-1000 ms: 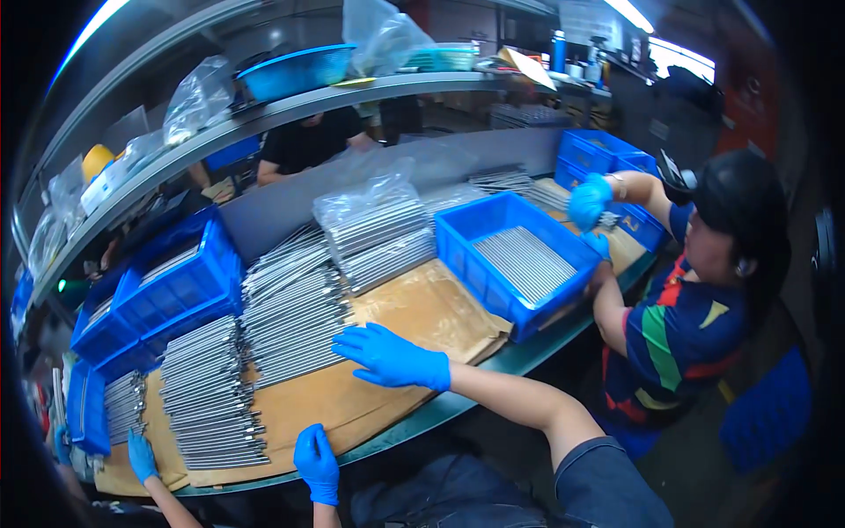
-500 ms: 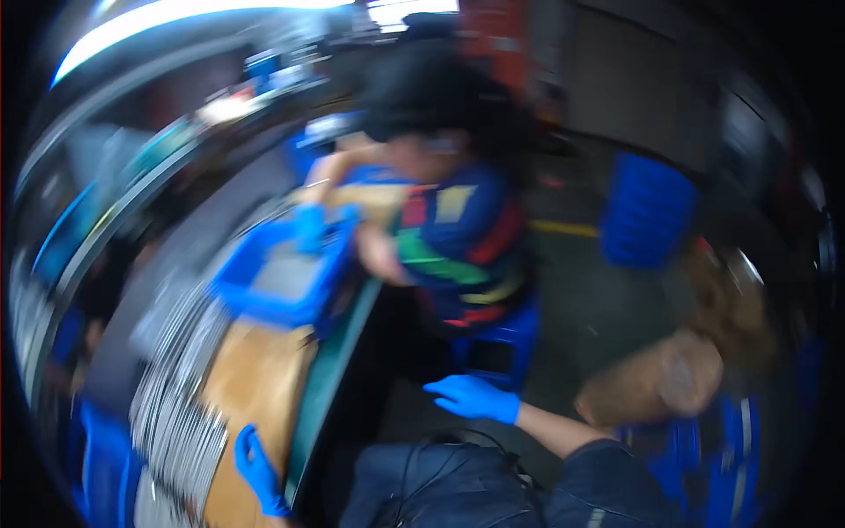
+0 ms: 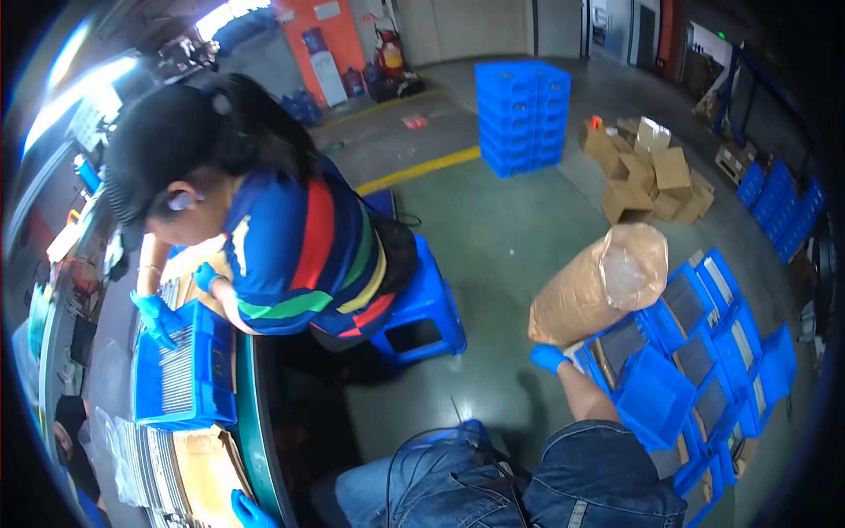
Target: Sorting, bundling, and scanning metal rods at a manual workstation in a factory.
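My left hand (image 3: 251, 511), in a blue glove, is at the lower edge, against the tan cardboard sheet (image 3: 209, 471) on the bench. Its fingers look stretched out; the rest is cut off by the picture's edge. Off to the right, my blue-gloved right hand (image 3: 549, 357) reaches beside the blue bins, just below a tall brown paper sack (image 3: 576, 295). Its fingers point left, and nothing shows in them. A blue bin (image 3: 211, 374) full of thin grey plates stands on the bench beyond my left hand.
A co-worker in a striped shirt (image 3: 304, 251) sits on a blue stool (image 3: 447, 312), gloved hands at the bench bin. Filled blue bins (image 3: 748, 356) and one tilted bin (image 3: 653, 396) lie at right. Farther off are stacked blue crates (image 3: 521, 119) and cardboard boxes (image 3: 647, 172).
My view has swung to the right, bringing the bins at right and the paper sack into clear sight. My right hand has moved right, to beside the bins. My left hand stays by the cardboard.
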Motion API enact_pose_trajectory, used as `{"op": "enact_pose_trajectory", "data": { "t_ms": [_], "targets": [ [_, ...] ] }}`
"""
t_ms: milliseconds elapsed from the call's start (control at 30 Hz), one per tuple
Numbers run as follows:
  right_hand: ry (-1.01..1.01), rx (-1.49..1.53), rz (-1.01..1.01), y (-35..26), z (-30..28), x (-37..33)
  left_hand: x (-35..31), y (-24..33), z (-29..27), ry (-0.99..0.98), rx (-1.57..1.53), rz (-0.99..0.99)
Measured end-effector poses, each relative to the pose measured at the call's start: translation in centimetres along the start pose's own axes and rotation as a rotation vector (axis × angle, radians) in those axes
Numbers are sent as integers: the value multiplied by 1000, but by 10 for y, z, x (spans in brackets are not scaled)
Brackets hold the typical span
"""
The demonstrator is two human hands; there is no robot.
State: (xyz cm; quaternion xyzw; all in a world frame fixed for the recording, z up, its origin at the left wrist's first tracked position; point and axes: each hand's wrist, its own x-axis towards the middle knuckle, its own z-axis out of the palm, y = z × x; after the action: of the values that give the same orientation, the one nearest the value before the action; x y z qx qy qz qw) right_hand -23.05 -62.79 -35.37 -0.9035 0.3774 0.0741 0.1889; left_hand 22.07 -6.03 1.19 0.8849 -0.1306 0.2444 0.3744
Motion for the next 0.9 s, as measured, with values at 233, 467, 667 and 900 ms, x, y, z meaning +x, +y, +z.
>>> {"op": "enact_pose_trajectory", "data": {
  "t_ms": [233,467,667,900],
  "targets": [
    [-158,-76,407,108,217,-130,-18,118,-10,-143,823,386],
    [-52,401,1205,144,273,-357,12,-12,51,-196,362,73],
    [-298,-256,934,33,220,-159,-2,-17,41,-206,-40,-52],
    [315,162,408,-69,186,-62,-5,0,14,-22,225,93]
  ]
}}
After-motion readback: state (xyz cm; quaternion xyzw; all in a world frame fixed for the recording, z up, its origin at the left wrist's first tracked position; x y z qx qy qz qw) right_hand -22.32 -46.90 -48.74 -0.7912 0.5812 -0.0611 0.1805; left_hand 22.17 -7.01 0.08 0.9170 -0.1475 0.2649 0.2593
